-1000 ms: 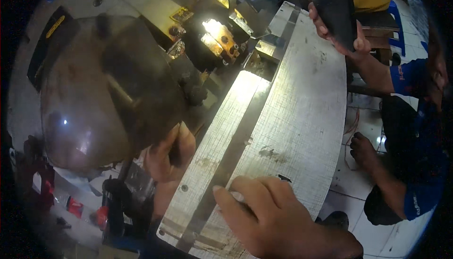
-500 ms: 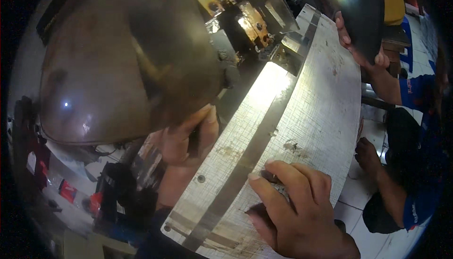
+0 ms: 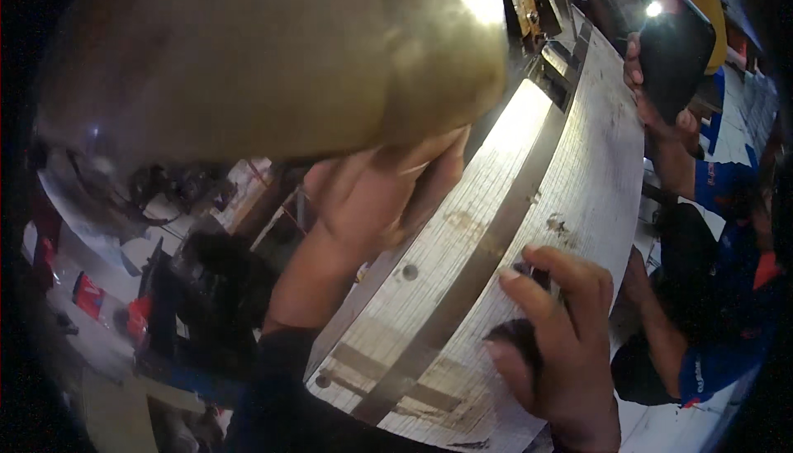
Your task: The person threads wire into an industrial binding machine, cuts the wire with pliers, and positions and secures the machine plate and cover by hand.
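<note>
A large, smooth, brownish-grey curved body (image 3: 248, 65) fills the upper left and is blurred. Just beneath its lower edge is my left hand (image 3: 376, 193), fingers bent and pressed together. Their tips are partly hidden, and what they hold cannot be made out. My right hand (image 3: 570, 329) rests on a pale wood-grained board (image 3: 591, 180), fingers bent but apart, thumb spread from the index finger. Dark patches between these fingers look like shadow. Along the board runs a dark grey strip (image 3: 479, 263), left of my right hand.
Another person's hand (image 3: 640, 81) holds a black phone (image 3: 679, 52) with its light on, over the board's far right. Metal machine parts (image 3: 529, 7) stand at the board's far end. Red and dark items (image 3: 91, 296) lie at lower left. Beside the board's right edge sits that person's arm (image 3: 657, 321).
The curved body now reaches farther right and covers more of the machine parts. My left hand shows higher and to the right. My right hand's fingers have spread, and the view has shifted.
</note>
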`<state>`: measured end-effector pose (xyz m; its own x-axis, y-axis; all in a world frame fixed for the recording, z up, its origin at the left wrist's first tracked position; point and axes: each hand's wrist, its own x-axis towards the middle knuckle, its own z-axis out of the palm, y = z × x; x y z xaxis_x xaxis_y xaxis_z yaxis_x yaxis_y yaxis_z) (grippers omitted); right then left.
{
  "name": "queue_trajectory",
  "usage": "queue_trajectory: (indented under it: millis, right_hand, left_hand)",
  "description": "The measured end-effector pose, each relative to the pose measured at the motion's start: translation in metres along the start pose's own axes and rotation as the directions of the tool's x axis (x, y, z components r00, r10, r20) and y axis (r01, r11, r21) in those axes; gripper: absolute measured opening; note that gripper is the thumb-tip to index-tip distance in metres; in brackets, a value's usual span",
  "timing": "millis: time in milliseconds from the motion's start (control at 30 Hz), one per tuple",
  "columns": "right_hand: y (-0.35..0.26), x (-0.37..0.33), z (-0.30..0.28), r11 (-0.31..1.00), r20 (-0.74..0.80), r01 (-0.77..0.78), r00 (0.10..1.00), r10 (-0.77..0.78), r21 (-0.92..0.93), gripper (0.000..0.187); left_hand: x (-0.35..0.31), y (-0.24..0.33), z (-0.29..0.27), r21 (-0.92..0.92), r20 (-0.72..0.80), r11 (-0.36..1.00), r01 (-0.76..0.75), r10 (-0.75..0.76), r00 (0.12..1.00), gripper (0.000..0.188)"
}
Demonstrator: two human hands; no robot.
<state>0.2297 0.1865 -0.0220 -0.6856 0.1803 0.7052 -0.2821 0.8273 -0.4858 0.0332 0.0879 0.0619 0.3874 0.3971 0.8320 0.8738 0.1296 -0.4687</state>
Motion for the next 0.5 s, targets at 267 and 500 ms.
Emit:
queue_trajectory:
  millis: [267, 500]
  right_hand:
    - [-0.007, -0.005, 0.001, 0.997, -0.135, -0.066, 0.989, 0.059, -0.050, 0.048]
    - [0.000, 0.066, 0.010, 0.884, -0.447, 0.119, 0.828, -0.340, -0.452, 0.030]
  left_hand:
    - [-0.003, -0.004, 0.015, -0.032, -0.126, 0.999, -0.035, 0.031, 0.992, 0.021]
    - [-0.013, -0.017, 0.019, -0.062, -0.185, 0.994, -0.089, 0.076, 0.980, 0.022]
